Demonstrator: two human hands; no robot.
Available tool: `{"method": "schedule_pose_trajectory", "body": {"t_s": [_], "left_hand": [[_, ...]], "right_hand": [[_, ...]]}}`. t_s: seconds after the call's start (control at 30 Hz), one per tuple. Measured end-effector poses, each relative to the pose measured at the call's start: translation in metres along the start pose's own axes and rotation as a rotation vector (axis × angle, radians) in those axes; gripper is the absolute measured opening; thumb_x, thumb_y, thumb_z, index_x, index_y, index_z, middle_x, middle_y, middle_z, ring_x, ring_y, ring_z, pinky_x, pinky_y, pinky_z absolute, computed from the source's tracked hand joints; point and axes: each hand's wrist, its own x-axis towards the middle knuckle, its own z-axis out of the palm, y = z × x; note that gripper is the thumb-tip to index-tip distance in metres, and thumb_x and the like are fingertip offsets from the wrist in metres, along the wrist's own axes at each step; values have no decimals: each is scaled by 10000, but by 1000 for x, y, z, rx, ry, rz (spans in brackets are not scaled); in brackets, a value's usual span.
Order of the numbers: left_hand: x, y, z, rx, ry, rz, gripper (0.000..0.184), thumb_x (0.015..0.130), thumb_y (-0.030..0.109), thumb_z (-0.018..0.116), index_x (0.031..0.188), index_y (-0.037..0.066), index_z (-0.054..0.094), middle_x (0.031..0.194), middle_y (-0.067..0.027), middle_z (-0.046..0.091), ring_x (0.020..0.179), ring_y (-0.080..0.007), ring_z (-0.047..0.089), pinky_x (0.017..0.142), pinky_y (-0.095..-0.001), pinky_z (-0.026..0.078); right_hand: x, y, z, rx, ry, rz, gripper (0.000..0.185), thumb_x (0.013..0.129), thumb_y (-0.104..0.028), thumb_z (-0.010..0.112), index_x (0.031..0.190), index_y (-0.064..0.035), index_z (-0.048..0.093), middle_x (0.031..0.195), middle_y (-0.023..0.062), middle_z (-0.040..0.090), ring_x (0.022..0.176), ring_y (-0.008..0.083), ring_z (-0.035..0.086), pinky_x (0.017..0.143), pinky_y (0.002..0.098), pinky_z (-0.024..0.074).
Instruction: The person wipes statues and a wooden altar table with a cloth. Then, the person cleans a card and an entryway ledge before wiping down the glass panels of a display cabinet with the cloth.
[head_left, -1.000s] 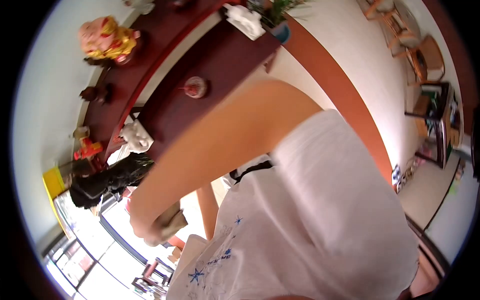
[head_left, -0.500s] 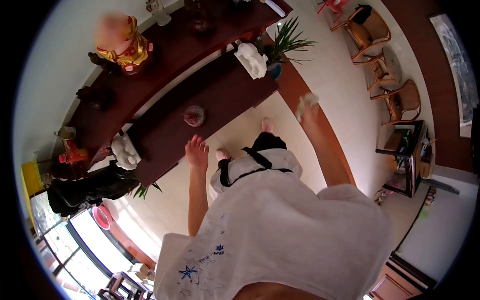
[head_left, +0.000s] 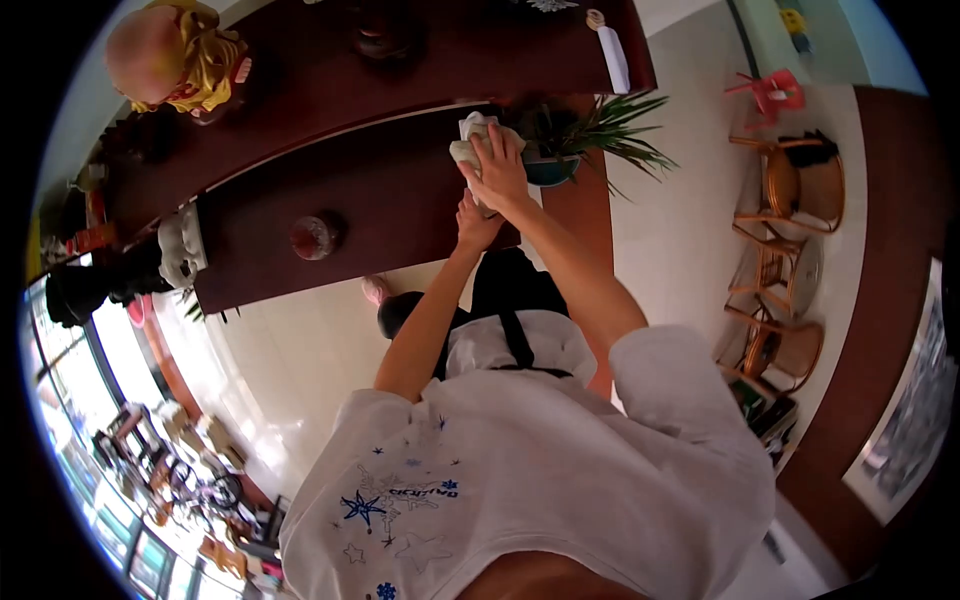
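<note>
At the right end of the dark red wooden table, a white figurine (head_left: pixel 478 123) is largely covered by my hands. My right hand (head_left: pixel 499 177) lies over it, pressing a pale cloth (head_left: pixel 464 152) against its surface. Just below, my left hand (head_left: pixel 478 224) grips the near end of the same figurine, its fingertips partly hidden by the right hand. A round glass bowl (head_left: pixel 314 237) with reddish contents stands on the lower table (head_left: pixel 400 210). Another white figurine (head_left: pixel 180 247) sits at that table's left end.
A potted plant (head_left: pixel 590 140) with long spiky leaves stands close beyond my right hand. The higher dark shelf (head_left: pixel 300 90) bears a figure in yellow robes (head_left: pixel 195 60). Rattan chairs (head_left: pixel 800 185) line the right side; a red stool (head_left: pixel 770 95) stands behind them.
My right hand has swung in from the right with the cloth and now presses it on the right-hand white figurine. My left hand has moved right to that figurine. The view has turned rightward.
</note>
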Motion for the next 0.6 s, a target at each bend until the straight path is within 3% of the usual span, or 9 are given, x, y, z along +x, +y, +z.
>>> {"method": "schedule_pose_trajectory", "body": {"t_s": [0.07, 0.13, 0.17, 0.27, 0.33, 0.47, 0.53, 0.57, 0.6], "left_hand": [[18, -13, 30, -73, -9, 36, 851, 870, 369, 814, 1430, -53, 332, 1285, -329, 601, 1192, -491, 601, 966, -517, 522], [-9, 39, -7, -73, -41, -153, 647, 915, 336, 776, 1296, -30, 402, 1195, -332, 642, 1110, -499, 641, 889, -532, 542], [-12, 54, -17, -1, -22, -153, 480, 947, 277, 749, 1139, -1, 408, 1087, -333, 670, 1008, -518, 667, 804, -559, 542], [-11, 53, -11, -61, 47, -157, 510, 939, 262, 761, 1163, -25, 403, 1077, -339, 667, 1001, -515, 674, 823, -551, 543], [-17, 55, -12, -116, 43, -156, 515, 940, 247, 759, 1172, -38, 398, 1056, -341, 665, 997, -520, 675, 824, -540, 544], [-15, 41, -6, -151, 45, -134, 517, 935, 228, 757, 1185, -39, 392, 1070, -347, 655, 1009, -527, 665, 814, -535, 538], [-12, 39, -5, -183, 55, -92, 517, 932, 224, 755, 1184, -38, 388, 1077, -350, 651, 1008, -527, 663, 814, -540, 534], [-1, 38, -6, -172, 55, -81, 516, 933, 224, 753, 1183, -38, 386, 1077, -351, 649, 1003, -527, 662, 813, -542, 532], [-4, 40, -8, -163, 47, -90, 514, 933, 223, 751, 1183, -37, 384, 1078, -352, 648, 999, -528, 662, 812, -544, 531]], "right_hand": [[17, 16, 17, 46, 89, -4, 588, 1046, -447, 538, 1527, -114, 483, 1644, 231, 334, 1477, 507, 325, 1187, 585, 338], [27, 19, 26, 239, 114, 85, 550, 1061, -438, 508, 1489, -94, 523, 1640, 244, 334, 1466, 525, 333, 1191, 578, 337], [37, 13, 13, 277, 216, 160, 537, 1075, -435, 462, 1414, -32, 566, 1514, 300, 482, 1360, 518, 481, 1117, 553, 419], [60, 58, 38, 875, 29, 570, 548, 1086, -421, 426, 1376, 21, 567, 1301, 343, 624, 1207, 502, 603, 1016, 537, 484], [62, 90, 50, 805, -111, 695, 566, 1091, -418, 396, 1393, 36, 548, 1133, 337, 689, 1070, 501, 659, 951, 541, 498], [9, 61, -6, 848, -60, 321, 539, 1083, -354, 507, 1523, -43, 487, 1467, 268, 554, 1347, 438, 543, 1047, 495, 499], [-16, 52, -17, 434, -61, -9, 561, 1044, -251, 611, 1572, -136, 460, 1624, 215, 388, 1497, 406, 387, 1126, 482, 467], [-18, 49, -18, 417, -57, -84, 567, 1004, -190, 670, 1545, -176, 498, 1662, 198, 324, 1533, 411, 320, 1168, 482, 436], [-9, 53, -21, 417, -72, -162, 557, 1001, -187, 675, 1532, -170, 508, 1657, 199, 332, 1528, 409, 330, 1171, 483, 435]]}}
